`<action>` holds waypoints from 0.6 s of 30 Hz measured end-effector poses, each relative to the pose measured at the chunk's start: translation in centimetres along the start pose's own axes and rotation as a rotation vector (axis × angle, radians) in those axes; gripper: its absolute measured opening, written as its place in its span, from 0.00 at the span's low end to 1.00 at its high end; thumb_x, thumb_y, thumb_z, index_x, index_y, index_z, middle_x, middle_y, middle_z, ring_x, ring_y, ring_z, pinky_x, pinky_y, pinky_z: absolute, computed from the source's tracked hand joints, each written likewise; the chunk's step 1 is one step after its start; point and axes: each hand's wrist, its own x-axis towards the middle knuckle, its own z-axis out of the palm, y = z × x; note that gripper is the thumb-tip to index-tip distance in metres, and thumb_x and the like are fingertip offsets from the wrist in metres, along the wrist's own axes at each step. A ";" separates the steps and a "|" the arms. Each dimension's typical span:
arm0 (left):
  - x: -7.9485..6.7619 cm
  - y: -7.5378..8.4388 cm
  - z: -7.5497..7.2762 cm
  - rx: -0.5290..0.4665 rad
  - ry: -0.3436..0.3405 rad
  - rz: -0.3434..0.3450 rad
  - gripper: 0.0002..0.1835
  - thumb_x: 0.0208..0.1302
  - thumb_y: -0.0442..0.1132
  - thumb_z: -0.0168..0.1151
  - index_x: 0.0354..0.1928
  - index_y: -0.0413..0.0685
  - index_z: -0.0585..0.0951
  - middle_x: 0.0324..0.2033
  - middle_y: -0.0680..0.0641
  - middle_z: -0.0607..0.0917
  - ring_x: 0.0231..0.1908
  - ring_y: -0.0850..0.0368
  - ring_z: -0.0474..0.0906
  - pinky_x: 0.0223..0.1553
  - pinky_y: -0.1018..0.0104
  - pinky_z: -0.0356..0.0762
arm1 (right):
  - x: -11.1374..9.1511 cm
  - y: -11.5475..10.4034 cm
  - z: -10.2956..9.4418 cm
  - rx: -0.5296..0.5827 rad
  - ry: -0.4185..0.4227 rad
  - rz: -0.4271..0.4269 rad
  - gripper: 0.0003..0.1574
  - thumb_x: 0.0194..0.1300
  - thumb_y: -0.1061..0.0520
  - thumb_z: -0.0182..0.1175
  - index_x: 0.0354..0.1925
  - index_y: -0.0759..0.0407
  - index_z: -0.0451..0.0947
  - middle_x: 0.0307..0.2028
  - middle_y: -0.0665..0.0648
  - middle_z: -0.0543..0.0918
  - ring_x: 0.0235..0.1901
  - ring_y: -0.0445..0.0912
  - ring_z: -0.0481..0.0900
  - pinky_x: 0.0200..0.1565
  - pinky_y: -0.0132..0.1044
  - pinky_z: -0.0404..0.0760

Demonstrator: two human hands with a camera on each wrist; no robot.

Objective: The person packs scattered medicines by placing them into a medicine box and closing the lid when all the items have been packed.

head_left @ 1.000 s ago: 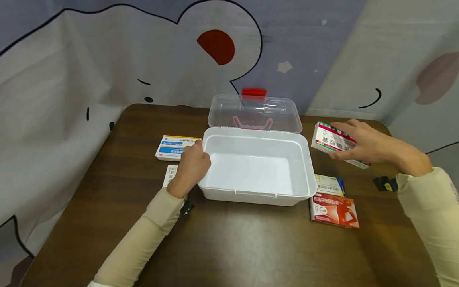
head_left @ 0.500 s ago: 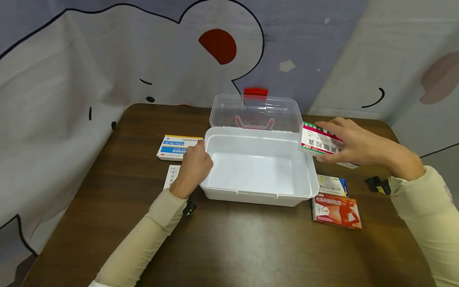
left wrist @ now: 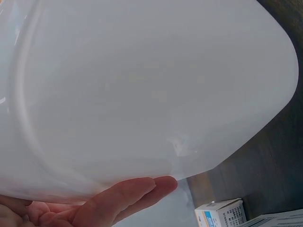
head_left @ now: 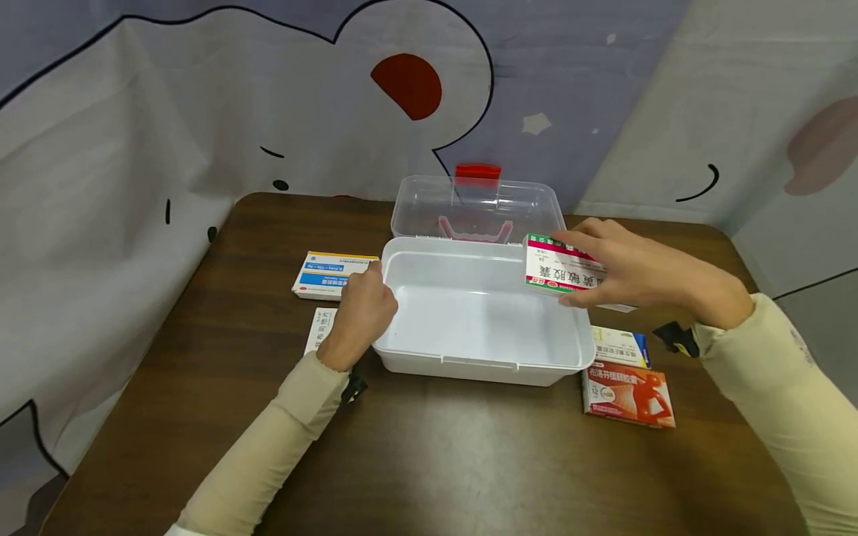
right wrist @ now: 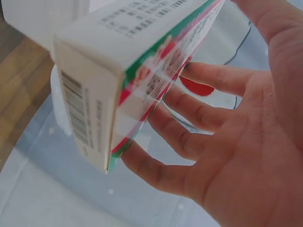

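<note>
Item in hand: one medicine box (head_left: 559, 264), right of centre in the head view, raised over the upper right corner of a white tub (head_left: 479, 370).

Right hand (head_left: 637, 272): partly closed, fingers spread, thumb and fingertips pinching the medicine box, palm clear of it. Left hand (head_left: 362, 309): fingers curled, gripping the tub's left rim at middle left of the frame; exact thumb placement not clear.

Hazards, by judgement: possible slip of the medicine box, from a fingertip-only hold; possible snag of its lower end on the right rim, from too low a passage; possible skid of the tub across the desk (head_left: 469, 461), from a knock or a slack left grip; possible shove of the red box (head_left: 628, 394) and yellow-and-blue box (head_left: 620, 346), both close by the tub's lower right corner, from such a skid.

Appearance: white carton, oblong, tilted; green and crimson bands along the main face, large dark characters between; barcode (right wrist: 73, 109) on one end; finer print too blurred to read; corners crisp, slight gloss, no crushing visible.

Alongside: clear lid (head_left: 415, 208), folded back, upper centre; blue-and-white box (head_left: 325, 279), left of the tub.
</note>
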 end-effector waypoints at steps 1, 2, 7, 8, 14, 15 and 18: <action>0.0 0.0 0.0 0.001 0.003 0.002 0.17 0.60 0.29 0.44 0.50 0.28 0.70 0.42 0.30 0.79 0.41 0.42 0.80 0.36 0.51 0.79 | 0.2 -0.2 0.0 -0.004 -0.004 -0.009 0.57 0.44 0.33 0.67 0.67 0.54 0.59 0.54 0.59 0.67 0.49 0.51 0.64 0.46 0.49 0.72; 0.0 0.0 0.0 0.006 0.008 0.007 0.16 0.60 0.28 0.44 0.49 0.27 0.70 0.41 0.30 0.80 0.40 0.42 0.80 0.36 0.51 0.79 | 0.4 -0.4 0.0 -0.006 -0.008 -0.018 0.57 0.44 0.33 0.67 0.67 0.54 0.59 0.55 0.59 0.67 0.49 0.51 0.64 0.46 0.49 0.72; -0.1 0.0 -0.1 0.014 0.019 0.032 0.15 0.59 0.28 0.44 0.47 0.27 0.71 0.39 0.30 0.80 0.39 0.42 0.80 0.35 0.51 0.79 | 1.1 -1.2 0.0 -0.005 -0.029 -0.058 0.56 0.44 0.34 0.67 0.66 0.53 0.60 0.56 0.58 0.65 0.50 0.51 0.64 0.47 0.49 0.71; -0.1 0.0 -0.1 0.016 0.025 0.039 0.15 0.58 0.28 0.44 0.46 0.27 0.71 0.38 0.30 0.80 0.38 0.42 0.80 0.34 0.51 0.79 | 1.2 -1.3 -0.1 -0.004 -0.035 -0.062 0.55 0.44 0.34 0.67 0.66 0.53 0.60 0.56 0.58 0.65 0.51 0.51 0.64 0.48 0.49 0.71; 0.0 -0.2 0.1 0.042 0.068 0.066 0.13 0.56 0.27 0.45 0.41 0.27 0.73 0.33 0.29 0.80 0.35 0.40 0.80 0.32 0.50 0.78 | 1.9 -2.2 -0.2 -0.024 -0.080 -0.092 0.57 0.44 0.29 0.64 0.65 0.55 0.60 0.54 0.57 0.66 0.50 0.50 0.64 0.49 0.47 0.70; 0.0 -0.2 0.1 0.044 0.071 0.067 0.13 0.55 0.27 0.45 0.41 0.27 0.73 0.33 0.29 0.80 0.35 0.40 0.80 0.31 0.50 0.78 | 2.0 -2.3 -0.2 -0.031 -0.083 -0.100 0.57 0.44 0.29 0.64 0.65 0.56 0.60 0.54 0.57 0.66 0.49 0.50 0.64 0.49 0.47 0.70; 0.0 -0.2 0.1 0.039 0.068 0.066 0.14 0.55 0.27 0.45 0.42 0.26 0.73 0.33 0.29 0.80 0.35 0.39 0.80 0.31 0.50 0.78 | 2.6 -2.6 0.1 -0.053 -0.087 -0.130 0.57 0.44 0.31 0.65 0.64 0.58 0.61 0.52 0.58 0.68 0.47 0.50 0.66 0.48 0.45 0.70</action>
